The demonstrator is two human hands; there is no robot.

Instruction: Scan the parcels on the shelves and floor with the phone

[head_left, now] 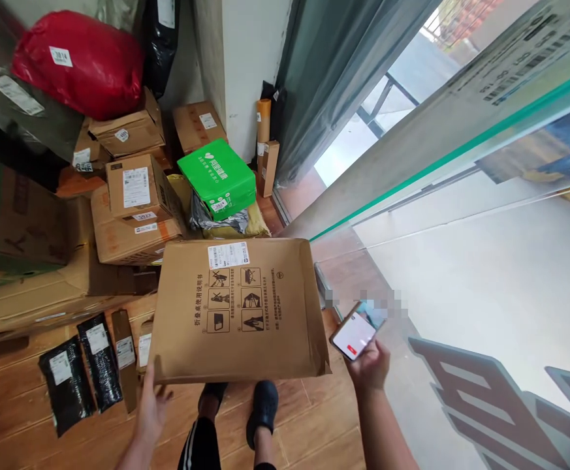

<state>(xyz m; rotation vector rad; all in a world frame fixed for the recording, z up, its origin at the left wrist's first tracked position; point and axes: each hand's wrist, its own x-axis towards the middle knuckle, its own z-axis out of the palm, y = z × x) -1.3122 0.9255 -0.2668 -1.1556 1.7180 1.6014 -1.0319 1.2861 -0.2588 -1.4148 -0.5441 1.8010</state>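
A large flat cardboard box [294, 307], printed with folding-table diagrams and bearing a white shipping label [228, 255], is held up in front of my legs. At its lower left corner, my left hand [151, 408] grips the edge; part of the fingers is hidden by the box. My right hand [370, 369] is closed around a smartphone [356, 336] just right of the box. The phone's screen is lit and faces up, with a small red button near its lower end.
Stacked parcels fill the left side, including a green box [216, 173], a brown carton [138, 186] and a red bag [79, 65]. Black packages [66, 385] lie on the wooden floor [309, 424]. A glass door [461, 274] stands close on the right, beside a grey curtain [324, 72].
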